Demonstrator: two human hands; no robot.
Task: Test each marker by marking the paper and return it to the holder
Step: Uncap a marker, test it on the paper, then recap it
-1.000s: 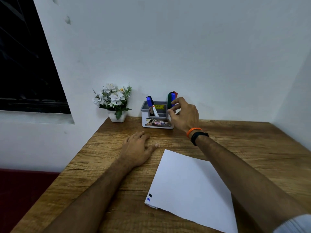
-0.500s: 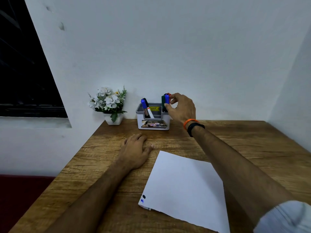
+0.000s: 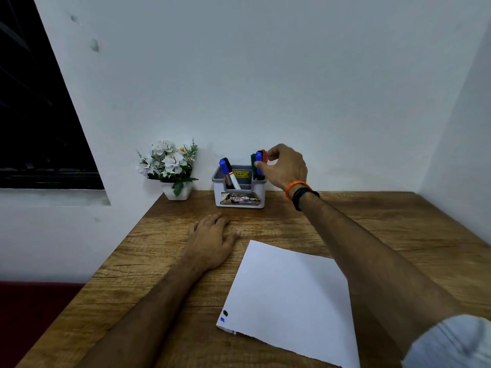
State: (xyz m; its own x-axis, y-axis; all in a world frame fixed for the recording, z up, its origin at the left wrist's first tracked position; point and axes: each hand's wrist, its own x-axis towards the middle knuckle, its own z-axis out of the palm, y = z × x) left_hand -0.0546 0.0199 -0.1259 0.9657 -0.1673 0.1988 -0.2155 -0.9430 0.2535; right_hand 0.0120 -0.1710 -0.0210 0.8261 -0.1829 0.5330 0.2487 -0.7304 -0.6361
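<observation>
A grey and white holder [image 3: 240, 200] stands at the back of the desk against the wall. Its left compartment holds a blue-capped marker [image 3: 225, 166] and a black one. Green [image 3: 253, 162], blue [image 3: 258, 156] and red [image 3: 264, 154] markers stand together in its right compartment. My right hand [image 3: 284, 167] pinches the tops of this group, thumb across the blue one and fingertips on the red cap. My left hand [image 3: 212, 241] rests flat on the desk, holding nothing. The white paper [image 3: 289, 301] lies in front, with a black and a blue mark [image 3: 224, 316] near its front-left corner.
A white pot of white flowers [image 3: 170, 168] stands to the left of the holder. The wooden desk [image 3: 385, 224] meets walls at the back and right. Its left edge drops beside a dark window [image 3: 32, 115].
My right hand has shifted from the holder's front edge up to the tops of the right-hand markers and closed on them. The left hand and the paper have stayed put.
</observation>
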